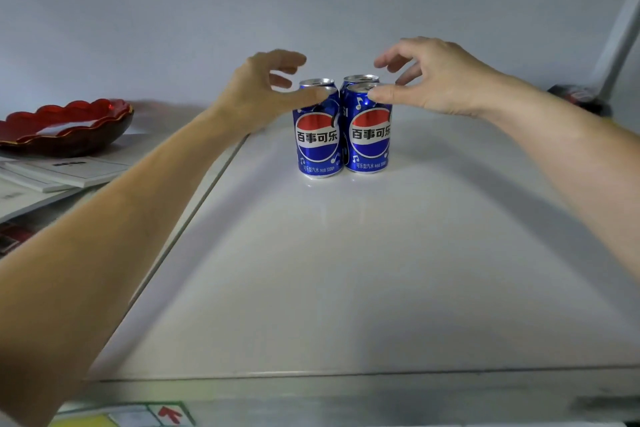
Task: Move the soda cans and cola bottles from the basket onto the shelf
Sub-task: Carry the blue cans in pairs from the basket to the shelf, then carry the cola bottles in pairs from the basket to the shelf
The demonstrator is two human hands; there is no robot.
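Observation:
Several blue soda cans stand upright in a tight cluster at the back of the white shelf (346, 253). The front left can (318, 140) and front right can (370, 135) show red, white and blue logos; two more cans stand behind them, mostly hidden. My left hand (266, 87) hovers at the left can's top, thumb at its rim, fingers spread and loosely curved. My right hand (433, 76) mirrors it at the right can's top, thumb touching the rim. Neither hand grips a can. No basket or bottles are in view.
A red scalloped bowl (65, 125) sits on stacked papers (65, 172) left of the shelf. A dark red object (578, 97) lies at the far right by a slanted white post (620, 31). A wall stands behind the cans.

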